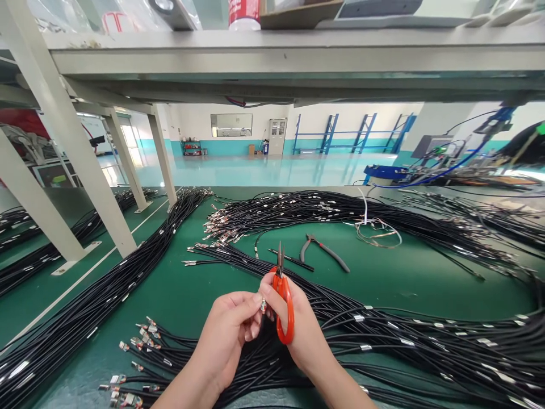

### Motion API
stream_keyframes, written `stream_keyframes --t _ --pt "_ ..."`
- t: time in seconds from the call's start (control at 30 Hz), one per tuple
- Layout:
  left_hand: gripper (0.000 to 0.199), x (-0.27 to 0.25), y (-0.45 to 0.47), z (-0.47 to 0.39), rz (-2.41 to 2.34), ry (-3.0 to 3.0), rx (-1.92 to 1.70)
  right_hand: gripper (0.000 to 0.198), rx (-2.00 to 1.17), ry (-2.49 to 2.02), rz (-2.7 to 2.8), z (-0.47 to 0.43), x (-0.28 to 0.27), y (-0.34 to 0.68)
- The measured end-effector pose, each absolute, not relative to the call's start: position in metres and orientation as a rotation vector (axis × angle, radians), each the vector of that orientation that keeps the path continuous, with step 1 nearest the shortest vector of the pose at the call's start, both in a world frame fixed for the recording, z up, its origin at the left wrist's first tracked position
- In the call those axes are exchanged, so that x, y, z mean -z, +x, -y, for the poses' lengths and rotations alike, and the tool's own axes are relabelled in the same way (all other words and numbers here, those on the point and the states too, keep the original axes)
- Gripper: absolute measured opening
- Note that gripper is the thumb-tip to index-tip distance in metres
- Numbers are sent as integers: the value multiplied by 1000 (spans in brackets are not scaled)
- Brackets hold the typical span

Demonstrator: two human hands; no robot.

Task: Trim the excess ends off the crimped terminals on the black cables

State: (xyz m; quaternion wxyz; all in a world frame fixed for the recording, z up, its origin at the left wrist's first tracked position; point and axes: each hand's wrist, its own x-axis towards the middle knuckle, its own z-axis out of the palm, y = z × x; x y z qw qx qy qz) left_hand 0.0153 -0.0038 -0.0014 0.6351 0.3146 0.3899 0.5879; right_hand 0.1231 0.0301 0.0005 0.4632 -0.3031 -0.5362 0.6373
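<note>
On the head view, the only print up close is on a red-and-white plastic bottle [244, 12] on the off-white metal shelf [264, 59] up top, and it's cut off and too blurry to read. The little white sleeve labels [359, 318] on the cables are too small to make out too.

The left hand [227, 326] has its thumb and fingers pinched together on a small shiny metal cable connector [263, 307], right in the middle and above the worktop. The right hand [302, 321] is wrapped around a pair of scissors with glossy orange loop handles [292, 311], its thumb and fingertips right by that same connector. The pointy steel blades stick up, tips just slightly apart.

The worktop [179, 295] is smooth green and covered in thin, rubbery-looking black cables [293, 210], bunched and curving, lots with silvery ends. Past the scissors there's a pair of grey-handled pliers [331, 253], handles splayed, and a loose tangle of thin white wire [365, 207] lies over the back bundle.

Roomwise, bare green shows left of the hands and right of the pliers. Cables crowd under both wrists, slanted off-white metal legs [91, 153] stand on the left, and the worktop's far edge runs behind the back bundle.
</note>
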Motion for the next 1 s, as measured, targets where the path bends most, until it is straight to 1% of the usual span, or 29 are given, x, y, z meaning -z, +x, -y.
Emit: stream_keyframes --t 0.23,0.4,0.53,0.63,0.77,0.8,0.93,1.0 --pt "18 1 21 9 -921 868 -1272 14 -1584 -797 1282 -35 -5 130" --pt "23 -1 21 11 -838 895 -1204 13 -1557 -823 1285 -34 -7 129" --pt "16 -2 20 11 -910 990 -1205 14 -1455 -828 1318 -41 -5 132" --pt "13 -1 18 8 -987 977 -1263 15 -1215 -969 1513 -55 0 142" --pt "14 0 14 4 -983 938 -1319 9 -530 -1393 1991 -75 11 157" --pt "15 1 13 4 -973 929 -1325 9 -402 -1458 2063 -77 13 159" --pt "19 3 10 1 -947 907 -1353 21 -118 -1434 2318 -78 15 149" --pt "18 3 10 1 -933 890 -1359 19 14 -1369 2486 -75 14 135"
